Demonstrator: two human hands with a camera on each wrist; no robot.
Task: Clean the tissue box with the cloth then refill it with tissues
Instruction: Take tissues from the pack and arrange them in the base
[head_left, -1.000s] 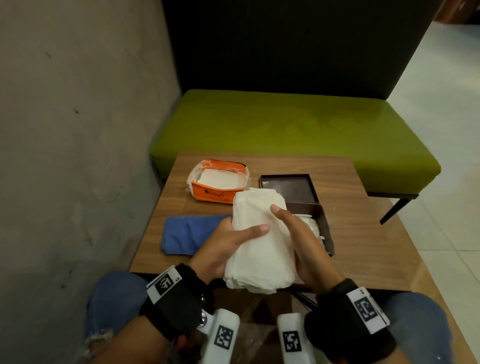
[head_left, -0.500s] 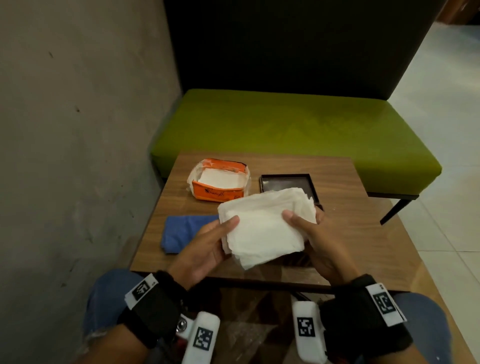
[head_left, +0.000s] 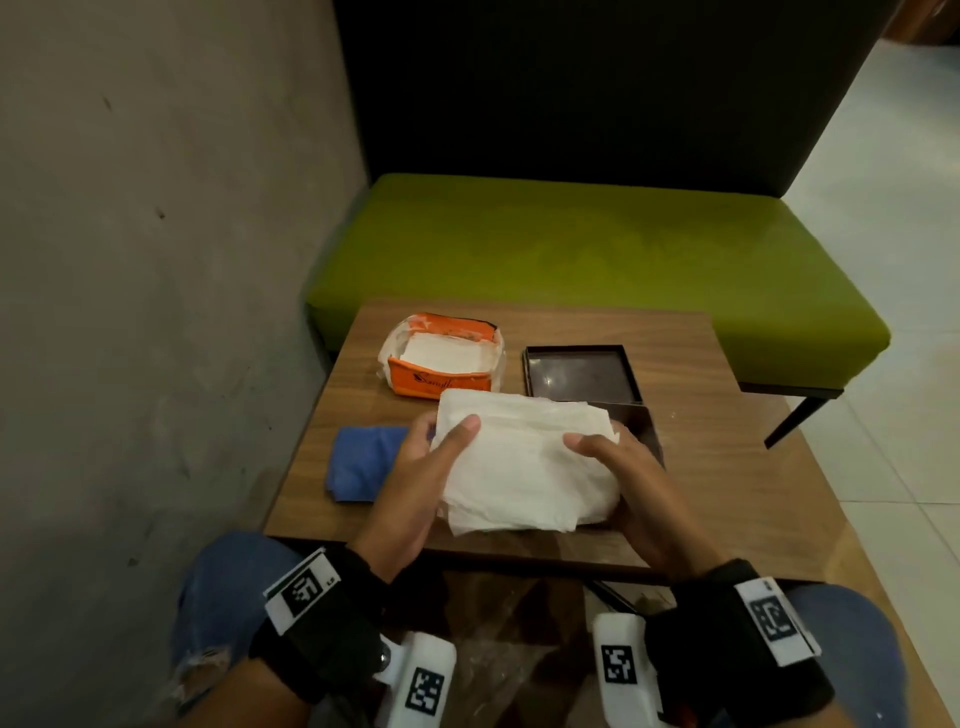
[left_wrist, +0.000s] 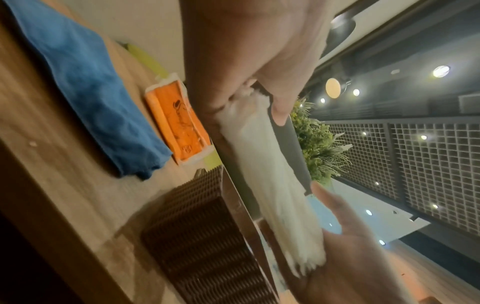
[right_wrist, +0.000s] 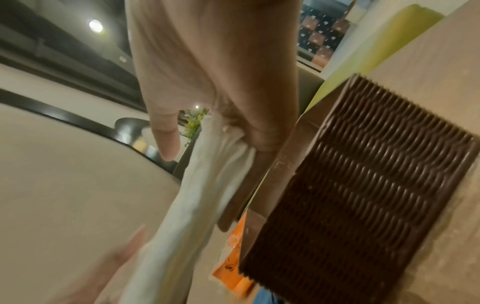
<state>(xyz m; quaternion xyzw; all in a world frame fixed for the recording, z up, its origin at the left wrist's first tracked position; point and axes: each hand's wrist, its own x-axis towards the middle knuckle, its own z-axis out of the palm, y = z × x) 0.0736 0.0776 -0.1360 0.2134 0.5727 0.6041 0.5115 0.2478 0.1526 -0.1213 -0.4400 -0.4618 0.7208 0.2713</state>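
Lowered and turned flat since a second earlier, the stack of white tissues (head_left: 524, 467) was held level over the near part of the wooden table (head_left: 727, 467), above the brown tissue box (head_left: 641, 423) at the right. A green bench (head_left: 597, 260) stood at the far side. Left of the stack lay the folded blue cloth (head_left: 363, 462), touching the table; farther off sat the opened orange tissue pack (head_left: 441, 358), with the dark box lid (head_left: 582, 374) just beside it to the right. The left hand (head_left: 415, 483) gripped the stack's left edge, thumb on top, fingers beneath. The right hand (head_left: 628, 478) clamped the right edge likewise.
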